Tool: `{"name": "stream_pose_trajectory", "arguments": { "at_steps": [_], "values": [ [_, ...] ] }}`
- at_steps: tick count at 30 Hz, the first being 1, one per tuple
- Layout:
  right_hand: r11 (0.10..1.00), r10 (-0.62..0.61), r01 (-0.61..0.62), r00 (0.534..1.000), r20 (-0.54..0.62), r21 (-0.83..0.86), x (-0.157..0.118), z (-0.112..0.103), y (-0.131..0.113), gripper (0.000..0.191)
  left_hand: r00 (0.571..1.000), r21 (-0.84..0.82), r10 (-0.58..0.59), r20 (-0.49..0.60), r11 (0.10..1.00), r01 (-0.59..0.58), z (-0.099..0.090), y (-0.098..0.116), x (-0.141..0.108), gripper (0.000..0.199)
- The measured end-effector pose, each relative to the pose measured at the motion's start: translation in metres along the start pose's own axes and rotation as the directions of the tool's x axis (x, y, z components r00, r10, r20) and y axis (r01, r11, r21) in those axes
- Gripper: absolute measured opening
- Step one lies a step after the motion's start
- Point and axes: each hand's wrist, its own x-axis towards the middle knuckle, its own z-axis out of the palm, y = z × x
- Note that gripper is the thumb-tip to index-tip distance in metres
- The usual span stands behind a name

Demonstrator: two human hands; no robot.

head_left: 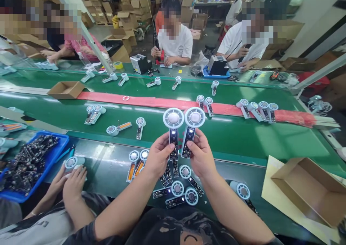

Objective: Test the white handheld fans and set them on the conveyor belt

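Observation:
Side by side above the bench, I hold two pale blue handheld fans with bare circuit boards in their handles. My left hand [161, 153] is closed round the handle of the left fan [173, 118], thumb on its board. The right fan [194, 117] is in my right hand [200, 151], gripped the same way. A small white light glows on each board. Below my hands lie several similar fans, among them one fan [177, 188] and another fan [191, 196], partly hidden by my wrists. Two fans with orange parts in their handles [133, 156] lie left of my left forearm.
Beyond the bench runs a green conveyor belt [151, 129] carrying scattered fans and a red strip [162, 102]. An open cardboard box [308, 187] stands at right. At left, a co-worker's hands [72, 180] hold a fan near a blue tray [35, 162] of circuit boards. Other people sit opposite.

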Motion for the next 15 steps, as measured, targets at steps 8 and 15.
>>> {"name": "stream_pose_trajectory", "arguments": {
  "at_steps": [8,15],
  "values": [
    [1.000,-0.022,0.022,1.000,0.006,0.006,-0.016,0.010,-0.004,0.053,0.999,0.001,-0.020,0.030,1.000,0.019,-0.005,0.011,-0.011,0.049],
    [1.000,-0.021,0.020,0.999,0.045,0.013,-0.028,0.028,-0.006,0.054,0.999,0.074,0.013,0.044,0.997,-0.016,-0.020,0.022,-0.020,0.045]
  ]
}}
